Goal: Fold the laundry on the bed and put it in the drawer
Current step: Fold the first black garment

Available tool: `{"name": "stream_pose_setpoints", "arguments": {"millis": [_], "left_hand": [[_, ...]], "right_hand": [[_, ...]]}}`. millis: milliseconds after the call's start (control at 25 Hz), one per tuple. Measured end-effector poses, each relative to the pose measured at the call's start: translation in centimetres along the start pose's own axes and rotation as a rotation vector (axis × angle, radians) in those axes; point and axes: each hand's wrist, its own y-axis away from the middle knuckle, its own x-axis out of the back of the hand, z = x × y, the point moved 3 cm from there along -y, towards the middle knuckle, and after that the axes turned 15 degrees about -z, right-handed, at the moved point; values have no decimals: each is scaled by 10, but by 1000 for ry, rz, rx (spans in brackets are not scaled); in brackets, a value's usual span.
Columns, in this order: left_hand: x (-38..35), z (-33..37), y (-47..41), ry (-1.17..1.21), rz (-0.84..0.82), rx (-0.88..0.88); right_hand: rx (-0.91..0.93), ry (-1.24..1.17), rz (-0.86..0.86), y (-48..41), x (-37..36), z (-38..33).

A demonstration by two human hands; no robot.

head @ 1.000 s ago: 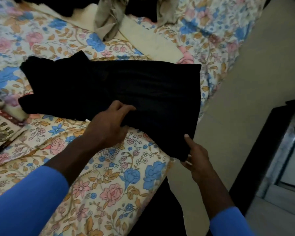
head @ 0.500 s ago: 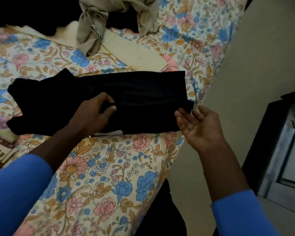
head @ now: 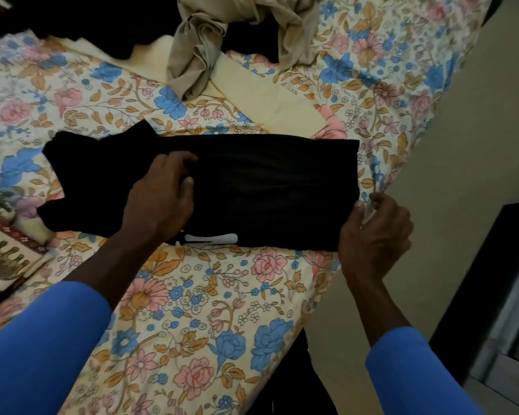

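Observation:
A black garment (head: 267, 190) lies across the floral bed sheet (head: 207, 310), folded into a long band with a white mark along its near edge. Its sleeve end spreads out to the left. My left hand (head: 159, 202) rests on the garment's middle left, with fingers and thumb pinching a fold of the cloth. My right hand (head: 375, 232) is at the garment's near right corner by the bed's edge, fingers curled round the cloth's edge. No drawer is in view.
A crumpled beige garment (head: 222, 40) and a cream cloth (head: 267, 100) lie beyond the black one, with dark clothing (head: 72, 19) at the back left. A patterned cloth (head: 0, 259) sits at the left. Floor (head: 462, 145) and dark furniture (head: 492, 280) are on the right.
The part of the black garment hanging over the bed's edge was folded up onto the bed. My right hand rose with it to the right corner; my left hand stayed on the middle.

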Motion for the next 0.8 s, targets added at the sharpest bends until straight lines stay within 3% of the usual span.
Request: {"name": "stream_pose_setpoints", "arguments": {"millis": [80, 160, 240, 360, 440, 520, 600, 720, 800], "left_hand": [[9, -19, 5, -156, -54, 28], [11, -34, 1, -352, -188, 26], [25, -46, -10, -420, -215, 6], [57, -62, -28, -332, -81, 73], [63, -60, -23, -190, 11, 129], [40, -41, 0, -81, 37, 84], [-2, -11, 32, -63, -46, -5], [-58, 7, 65, -185, -210, -102], [-72, 2, 64, -211, -165, -101]], "right_hand": [[241, -23, 17, 12, -5, -19], [433, 16, -115, 30, -26, -35], [470, 117, -216, 41, -48, -34], [527, 267, -173, 43, -60, -20], [348, 180, -52, 43, -52, -12], [-140, -75, 75, 46, -41, 6], [-527, -327, 2, 57, -40, 26], [-479, -463, -29, 59, -30, 37], [-440, -415, 78, 48, -14, 45]]}}
